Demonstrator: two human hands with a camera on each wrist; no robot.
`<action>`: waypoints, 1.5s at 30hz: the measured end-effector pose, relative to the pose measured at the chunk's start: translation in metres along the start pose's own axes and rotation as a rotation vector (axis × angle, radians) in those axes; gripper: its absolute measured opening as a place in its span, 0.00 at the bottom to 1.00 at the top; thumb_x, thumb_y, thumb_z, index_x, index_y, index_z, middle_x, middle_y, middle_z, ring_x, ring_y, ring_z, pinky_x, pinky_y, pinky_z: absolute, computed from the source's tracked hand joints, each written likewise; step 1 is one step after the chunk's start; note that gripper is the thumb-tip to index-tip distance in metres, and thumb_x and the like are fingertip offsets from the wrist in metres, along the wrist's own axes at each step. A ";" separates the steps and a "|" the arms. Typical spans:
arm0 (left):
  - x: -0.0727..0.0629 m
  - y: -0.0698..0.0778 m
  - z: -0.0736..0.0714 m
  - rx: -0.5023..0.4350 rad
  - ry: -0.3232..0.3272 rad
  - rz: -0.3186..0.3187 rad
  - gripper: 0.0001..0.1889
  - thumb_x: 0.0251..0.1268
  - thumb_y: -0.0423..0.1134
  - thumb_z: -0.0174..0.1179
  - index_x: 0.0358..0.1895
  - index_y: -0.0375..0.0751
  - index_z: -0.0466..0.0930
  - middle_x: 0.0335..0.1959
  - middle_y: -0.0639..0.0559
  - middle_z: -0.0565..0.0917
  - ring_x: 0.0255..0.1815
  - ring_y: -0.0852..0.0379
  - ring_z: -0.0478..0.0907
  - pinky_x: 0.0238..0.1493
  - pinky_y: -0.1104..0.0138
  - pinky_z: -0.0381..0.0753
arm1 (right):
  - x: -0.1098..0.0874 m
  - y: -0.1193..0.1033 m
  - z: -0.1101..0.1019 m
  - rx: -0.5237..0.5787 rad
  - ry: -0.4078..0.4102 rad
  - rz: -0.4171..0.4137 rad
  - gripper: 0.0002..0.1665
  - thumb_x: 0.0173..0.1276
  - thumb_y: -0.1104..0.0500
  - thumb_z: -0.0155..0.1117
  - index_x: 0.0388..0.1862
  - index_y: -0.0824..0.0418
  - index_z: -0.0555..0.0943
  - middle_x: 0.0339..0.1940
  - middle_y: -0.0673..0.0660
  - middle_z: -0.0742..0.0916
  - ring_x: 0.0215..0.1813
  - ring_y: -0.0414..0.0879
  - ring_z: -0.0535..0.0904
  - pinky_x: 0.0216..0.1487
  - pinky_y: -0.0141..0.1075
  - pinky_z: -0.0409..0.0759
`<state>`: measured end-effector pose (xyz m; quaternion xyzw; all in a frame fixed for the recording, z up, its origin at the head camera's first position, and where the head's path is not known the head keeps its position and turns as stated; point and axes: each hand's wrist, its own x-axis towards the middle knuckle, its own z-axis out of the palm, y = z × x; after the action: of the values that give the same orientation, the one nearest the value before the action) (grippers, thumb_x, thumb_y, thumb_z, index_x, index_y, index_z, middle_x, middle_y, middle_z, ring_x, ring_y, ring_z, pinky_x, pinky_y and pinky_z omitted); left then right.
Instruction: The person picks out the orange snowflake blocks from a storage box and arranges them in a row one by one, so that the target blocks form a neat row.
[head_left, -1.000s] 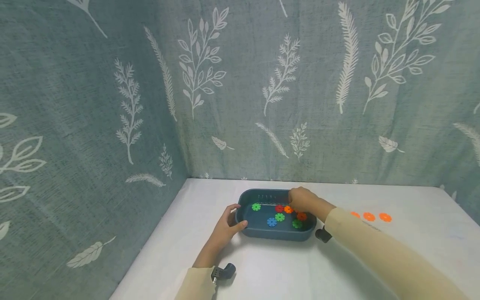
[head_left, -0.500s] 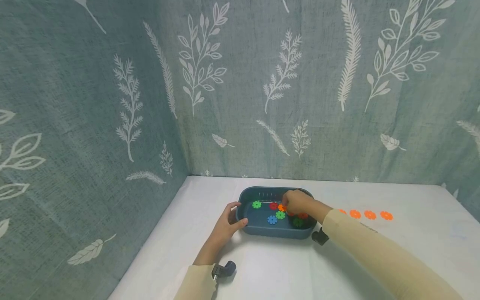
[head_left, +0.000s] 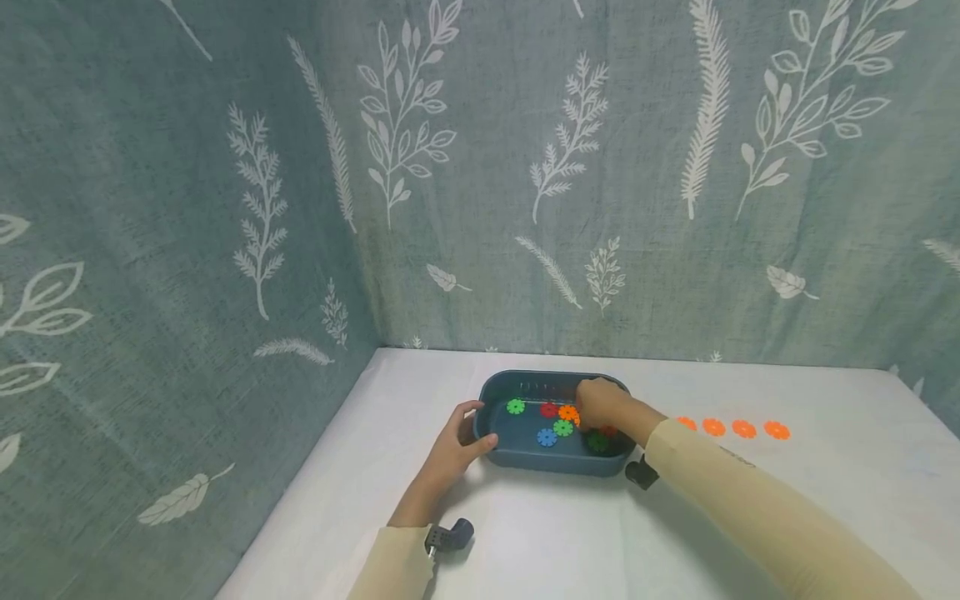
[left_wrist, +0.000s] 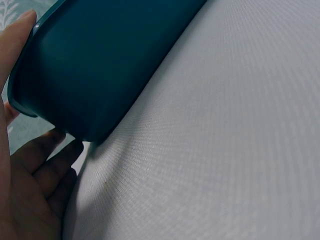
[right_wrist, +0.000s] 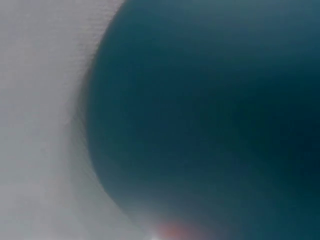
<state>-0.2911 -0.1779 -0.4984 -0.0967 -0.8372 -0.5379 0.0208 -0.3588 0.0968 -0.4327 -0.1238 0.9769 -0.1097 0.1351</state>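
A dark teal plastic tray stands on the white-covered table. My left hand holds its left end, the thumb at the front rim and the fingers around the end wall. The left wrist view shows fingertips against that wall. In the tray lie notched flower-shaped discs: a red disc, a blue disc, an orange disc, green ones and others. My right hand reaches down into the tray's right part, knuckles up. Its fingertips are hidden, so whether they pinch a disc does not show. The right wrist view is blurred.
Right of the tray, several orange discs lie in a row on the table, the nearest partly behind the right sleeve. A leaf-patterned grey-green curtain hangs behind and on the left.
My right hand moved left within the tray, then back right. Discs near it shifted slightly. The left hand keeps its place on the tray. The head view tilted down a little.
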 end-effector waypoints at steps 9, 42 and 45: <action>-0.003 0.011 -0.002 -0.007 -0.017 -0.005 0.34 0.62 0.48 0.66 0.70 0.50 0.62 0.69 0.35 0.67 0.69 0.39 0.65 0.66 0.44 0.64 | -0.009 0.000 -0.006 -0.052 0.027 -0.099 0.13 0.54 0.59 0.77 0.35 0.59 0.82 0.31 0.52 0.83 0.33 0.47 0.76 0.39 0.42 0.81; -0.002 0.004 0.001 -0.022 -0.001 -0.004 0.35 0.61 0.49 0.67 0.70 0.54 0.63 0.70 0.36 0.66 0.69 0.39 0.65 0.66 0.44 0.63 | -0.050 0.064 -0.075 0.119 0.015 -0.162 0.04 0.62 0.67 0.66 0.35 0.60 0.82 0.30 0.52 0.84 0.33 0.47 0.79 0.35 0.42 0.79; -0.004 0.010 0.000 -0.019 -0.012 -0.008 0.36 0.62 0.47 0.67 0.71 0.50 0.61 0.71 0.35 0.65 0.69 0.38 0.64 0.66 0.43 0.63 | -0.053 0.073 -0.079 0.145 0.036 -0.173 0.03 0.62 0.67 0.66 0.34 0.61 0.81 0.29 0.52 0.83 0.33 0.49 0.79 0.33 0.42 0.78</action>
<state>-0.2852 -0.1749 -0.4900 -0.0969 -0.8324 -0.5455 0.0130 -0.3479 0.1945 -0.3638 -0.1956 0.9543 -0.1935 0.1162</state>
